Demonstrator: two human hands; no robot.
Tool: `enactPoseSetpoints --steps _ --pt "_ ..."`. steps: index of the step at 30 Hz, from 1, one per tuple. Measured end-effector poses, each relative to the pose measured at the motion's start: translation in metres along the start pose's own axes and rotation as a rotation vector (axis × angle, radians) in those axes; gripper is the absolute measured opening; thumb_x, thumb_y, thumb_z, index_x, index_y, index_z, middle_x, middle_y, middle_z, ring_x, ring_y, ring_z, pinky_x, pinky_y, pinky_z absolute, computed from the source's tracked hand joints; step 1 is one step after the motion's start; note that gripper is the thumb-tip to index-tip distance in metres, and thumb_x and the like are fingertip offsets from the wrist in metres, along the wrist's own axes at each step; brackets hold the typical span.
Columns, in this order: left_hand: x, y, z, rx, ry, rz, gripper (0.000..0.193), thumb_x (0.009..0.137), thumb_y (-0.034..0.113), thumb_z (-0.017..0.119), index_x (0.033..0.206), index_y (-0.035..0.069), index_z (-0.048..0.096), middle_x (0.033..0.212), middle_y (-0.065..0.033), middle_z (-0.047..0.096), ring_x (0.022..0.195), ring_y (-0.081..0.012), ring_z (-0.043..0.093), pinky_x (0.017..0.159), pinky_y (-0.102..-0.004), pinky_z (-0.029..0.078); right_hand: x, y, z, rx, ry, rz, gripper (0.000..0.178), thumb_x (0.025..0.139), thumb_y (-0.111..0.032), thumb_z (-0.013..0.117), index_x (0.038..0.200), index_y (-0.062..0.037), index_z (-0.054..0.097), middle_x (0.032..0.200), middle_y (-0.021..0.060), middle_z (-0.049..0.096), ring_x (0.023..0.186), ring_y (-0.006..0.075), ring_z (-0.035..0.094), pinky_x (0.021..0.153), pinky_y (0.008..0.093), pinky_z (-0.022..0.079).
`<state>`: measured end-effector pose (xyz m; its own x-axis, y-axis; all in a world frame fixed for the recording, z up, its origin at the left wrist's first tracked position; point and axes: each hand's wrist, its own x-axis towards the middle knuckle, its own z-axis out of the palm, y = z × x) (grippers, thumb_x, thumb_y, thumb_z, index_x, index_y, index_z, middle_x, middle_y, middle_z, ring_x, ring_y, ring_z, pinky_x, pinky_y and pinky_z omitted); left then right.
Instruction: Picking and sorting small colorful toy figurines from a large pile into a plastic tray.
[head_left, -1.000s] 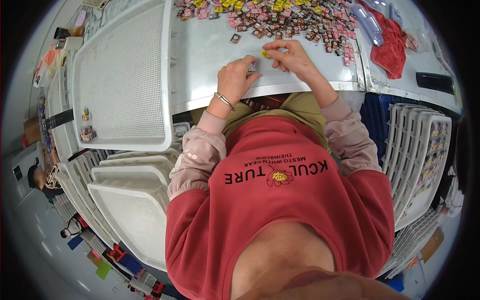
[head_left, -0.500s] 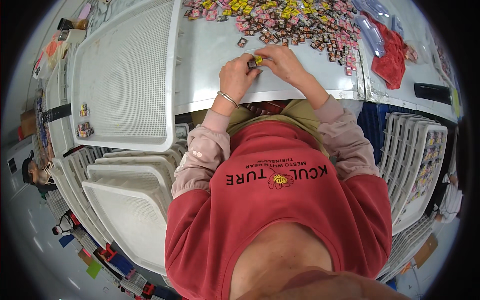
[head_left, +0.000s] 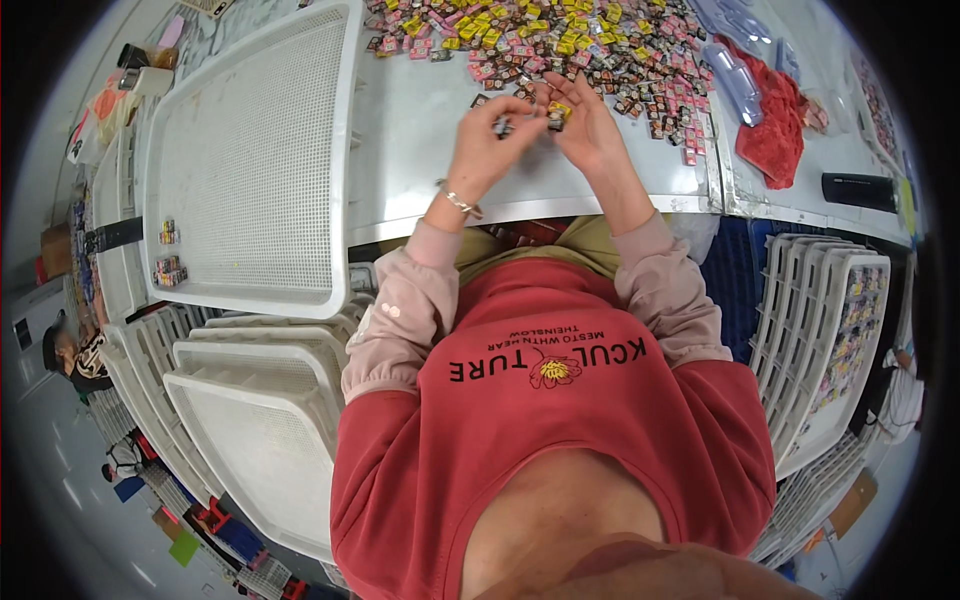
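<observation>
My left hand (head_left: pixel 486 148), with a bracelet at its wrist, is closed on a small dark square piece (head_left: pixel 502 127). Its fingertips reach toward my right hand (head_left: pixel 592 135), which is turned palm up and cupped. Against the right fingers rests a small yellow-and-black piece (head_left: pixel 558 114); the left fingertips are close to it, and blur hides whether they touch. Both hands are above the metal table (head_left: pixel 420 140), just in front of a wide heap of small square pieces (head_left: pixel 540 50) in yellow, pink, brown and black.
A white mesh tray (head_left: pixel 250 150) stands at the left, holding a few small stacks (head_left: pixel 170 270) of pieces in its near corner. A red cloth (head_left: pixel 768 130) and clear plastic packs (head_left: pixel 738 85) lie right. Stacked white trays (head_left: pixel 250 420) and crates (head_left: pixel 830 330) flank me.
My hands have moved slightly apart and the right has shifted right, its palm now turned up. Half a second ago both hands met over a yellow-and-dark piece.
</observation>
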<state>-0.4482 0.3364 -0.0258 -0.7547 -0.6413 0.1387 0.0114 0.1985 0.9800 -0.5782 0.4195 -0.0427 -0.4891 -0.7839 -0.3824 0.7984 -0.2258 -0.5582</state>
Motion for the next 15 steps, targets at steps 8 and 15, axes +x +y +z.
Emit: enactPoseSetpoints --steps 8,15 --pt "0.022 -0.010 0.019 0.015 0.008 -0.021 0.016 0.080 0.013 0.064 0.091 0.002 0.061 0.068 -0.0012 0.057 0.054 -0.0069 0.049 0.049 -0.0211 0.040 -0.007 -0.014 0.004 0.292 -0.153 -0.074 0.040 0.090 -0.013 0.040 0.125 0.0077 0.036 0.127 0.0201 0.042 0.123 0.0305 0.038 0.103 0.0377 0.034" --pt "0.031 -0.008 0.017 -0.461 0.018 -0.319 0.015 0.086 0.013 0.057 0.094 0.001 0.059 0.070 -0.0005 0.057 0.053 -0.0076 0.054 0.042 -0.0196 0.041 0.005 -0.012 0.001 -0.005 -0.166 -0.155 0.040 0.083 0.005 0.043 0.123 0.0093 0.040 0.129 0.0200 0.043 0.123 0.0284 0.041 0.101 0.0315 0.037"
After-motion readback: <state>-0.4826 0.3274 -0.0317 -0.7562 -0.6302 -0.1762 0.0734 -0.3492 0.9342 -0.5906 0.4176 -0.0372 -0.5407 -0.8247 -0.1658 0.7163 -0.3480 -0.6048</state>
